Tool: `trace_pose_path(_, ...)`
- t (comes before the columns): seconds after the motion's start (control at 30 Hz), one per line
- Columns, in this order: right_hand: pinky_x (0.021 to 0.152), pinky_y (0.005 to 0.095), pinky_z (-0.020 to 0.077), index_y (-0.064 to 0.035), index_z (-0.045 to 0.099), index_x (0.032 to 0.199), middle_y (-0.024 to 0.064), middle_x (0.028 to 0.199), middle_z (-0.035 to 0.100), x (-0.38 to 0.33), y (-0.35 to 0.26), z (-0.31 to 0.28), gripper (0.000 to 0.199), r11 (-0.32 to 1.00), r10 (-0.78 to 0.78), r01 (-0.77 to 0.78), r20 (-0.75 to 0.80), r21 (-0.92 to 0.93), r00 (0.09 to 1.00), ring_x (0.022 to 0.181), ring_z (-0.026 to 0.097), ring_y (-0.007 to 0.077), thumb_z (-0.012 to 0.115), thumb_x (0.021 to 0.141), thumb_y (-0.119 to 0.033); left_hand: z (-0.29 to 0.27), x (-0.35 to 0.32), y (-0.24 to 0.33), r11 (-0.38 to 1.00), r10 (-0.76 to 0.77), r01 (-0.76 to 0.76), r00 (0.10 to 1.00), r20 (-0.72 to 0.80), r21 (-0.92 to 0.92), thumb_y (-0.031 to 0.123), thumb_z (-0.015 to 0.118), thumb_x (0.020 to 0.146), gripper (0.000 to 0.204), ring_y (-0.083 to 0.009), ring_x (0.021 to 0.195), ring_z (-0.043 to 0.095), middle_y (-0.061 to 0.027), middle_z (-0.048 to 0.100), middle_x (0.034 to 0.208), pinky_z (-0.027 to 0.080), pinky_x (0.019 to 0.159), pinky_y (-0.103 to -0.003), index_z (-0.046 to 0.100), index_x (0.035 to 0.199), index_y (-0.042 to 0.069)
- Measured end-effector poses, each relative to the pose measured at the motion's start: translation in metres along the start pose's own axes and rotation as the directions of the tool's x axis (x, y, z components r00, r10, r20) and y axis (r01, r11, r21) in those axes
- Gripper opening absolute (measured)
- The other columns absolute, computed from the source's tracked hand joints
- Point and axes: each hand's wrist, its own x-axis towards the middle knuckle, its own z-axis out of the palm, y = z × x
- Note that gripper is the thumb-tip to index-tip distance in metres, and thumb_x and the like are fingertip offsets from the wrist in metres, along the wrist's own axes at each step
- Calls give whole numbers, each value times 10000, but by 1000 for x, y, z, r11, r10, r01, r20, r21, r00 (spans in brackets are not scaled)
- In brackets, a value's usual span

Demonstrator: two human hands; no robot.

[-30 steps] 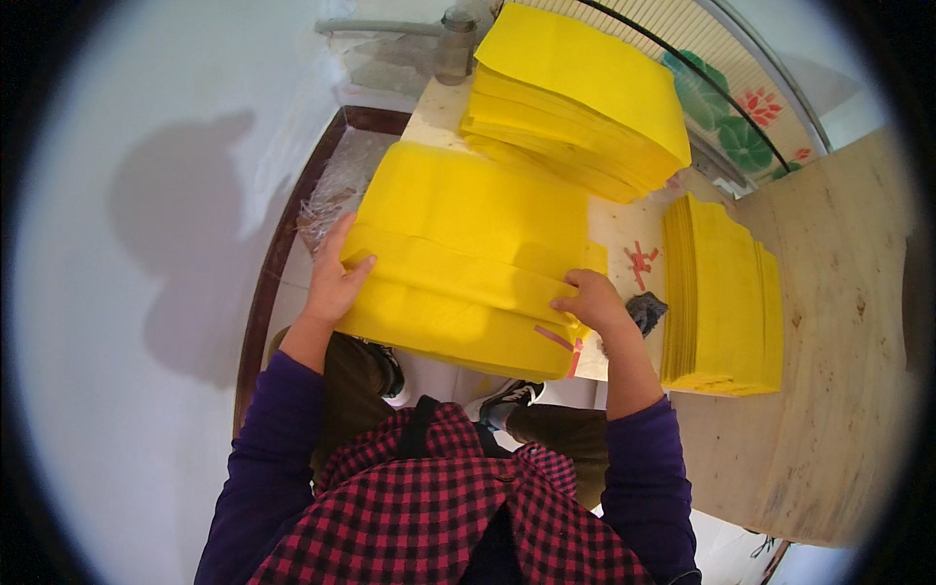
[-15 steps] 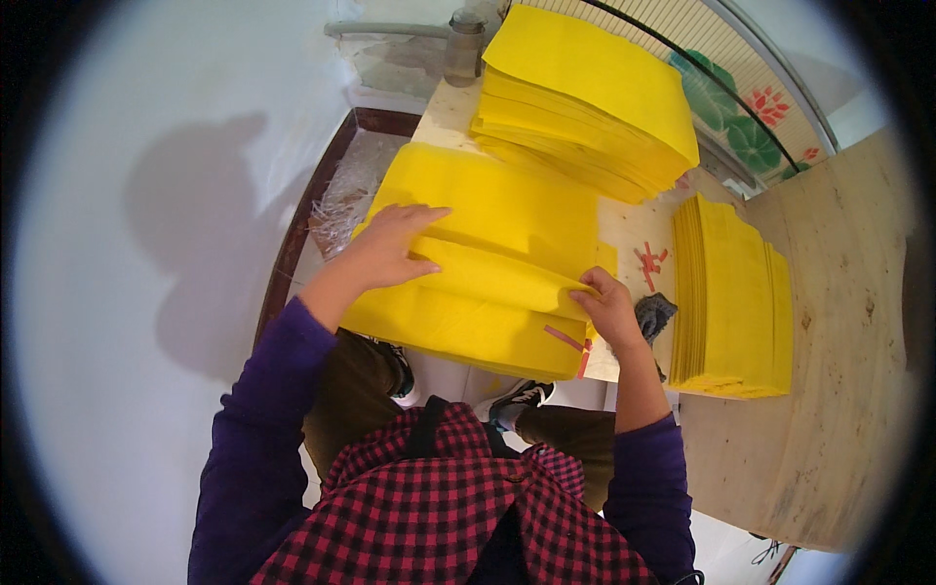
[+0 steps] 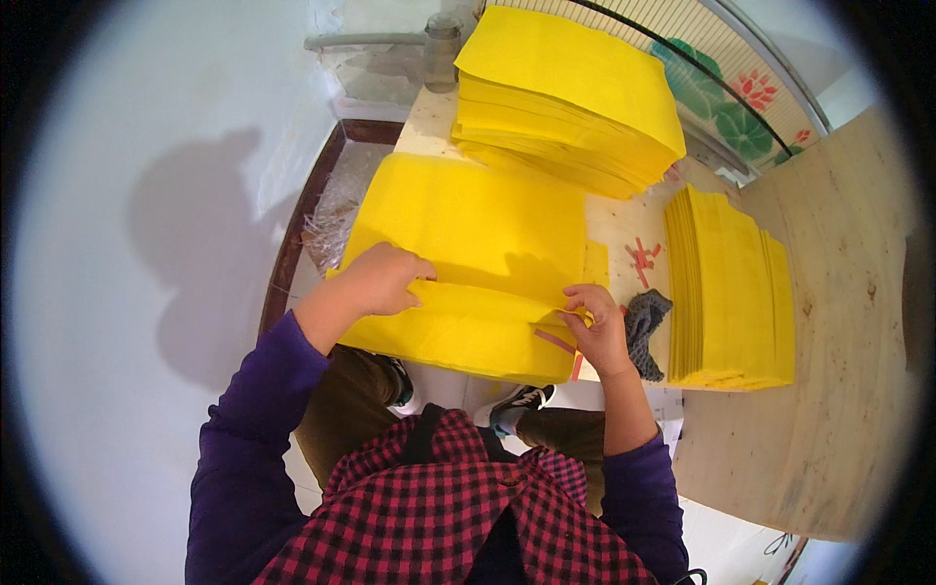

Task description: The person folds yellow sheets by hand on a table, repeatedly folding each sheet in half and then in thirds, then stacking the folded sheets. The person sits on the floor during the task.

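Note:
A yellow felt-like sheet point(image 3: 458, 297) lies in front of me, its near part folded over in a narrow band across the layers beneath. At the right end of this fold, my right hand point(image 3: 599, 336) is closed, pinching the edge between thumb and fingers. My left hand point(image 3: 375, 281) is at the fold's left part, thumb and fingers closed over its upper edge; some of the fingers are hidden. A flat yellow piece point(image 3: 468, 214) spreads out beyond the fold. Below my right hand, a red strip point(image 3: 555, 340) rests on the yellow layers.
A tall yellow stack point(image 3: 570, 97) stands at the back, another yellow stack point(image 3: 731, 292) on the right. Between them and me lie small red strips point(image 3: 643, 259) and a grey knitted cloth point(image 3: 645, 331). A clear jar point(image 3: 442, 57) stands far left, near the wall.
The fold has come down toward me and lies flatter. My left hand has moved nearer and its fingers have closed in on the fold; my right hand has shifted slightly nearer, still pinching.

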Motion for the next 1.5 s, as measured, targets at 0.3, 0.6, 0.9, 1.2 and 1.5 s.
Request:
trace_pose_path(0.3, 837, 338, 490, -39, 578, 867, 116, 1018, 649, -9, -4, -2, 235, 997, 36, -38, 19, 67, 999, 964, 620, 268, 715, 710, 69, 4, -15, 11, 996, 39, -31, 994, -101, 87, 162, 670, 731, 156, -321, 893, 624, -115, 659, 888, 471, 784, -438, 664, 860, 75)
trace_pose_path(0.6, 730, 264, 472, 13, 580, 952, 67, 890, 636, 2, 8, 3, 154, 896, 371, -391, 128, 212, 920, 824, 571, 115, 670, 834, -33, 0, -12, -3, 993, -115, 119, 979, -170, 17, 216, 695, 758, 262, -343, 922, 625, -154, 666, 962, 491, 808, -439, 675, 981, 80)
trace_pose_path(0.9, 742, 240, 476, -12, 590, 999, 45, 904, 639, 15, 19, 14, 147, 821, 492, -502, 107, 274, 864, 824, 579, 103, 637, 864, -48, -16, -34, -74, 844, -357, 322, 934, -1, -428, 89, 727, 741, 320, -243, 898, 646, -98, 683, 987, 498, 796, -327, 649, 1045, 28)
trace_pose_path(1.2, 757, 247, 495, 28, 563, 1121, 75, 955, 651, 21, 16, 15, 274, 693, 592, -587, 135, 419, 795, 852, 618, 132, 636, 874, -65, 18, -45, -87, 238, -526, 105, 850, -37, -966, -37, 645, 786, 494, -141, 954, 619, -47, 665, 1048, 473, 850, -280, 526, 1260, 35)
trace_pose_path(1.5, 775, 305, 505, 40, 566, 1159, 143, 996, 660, 28, 39, 27, 374, 824, 538, -515, -45, 237, 841, 892, 637, 195, 668, 830, -102, 43, -39, -70, 365, -657, -38, 698, -286, -930, -99, 598, 811, 591, -144, 873, 631, -90, 675, 978, 481, 777, -251, 428, 1363, 26)
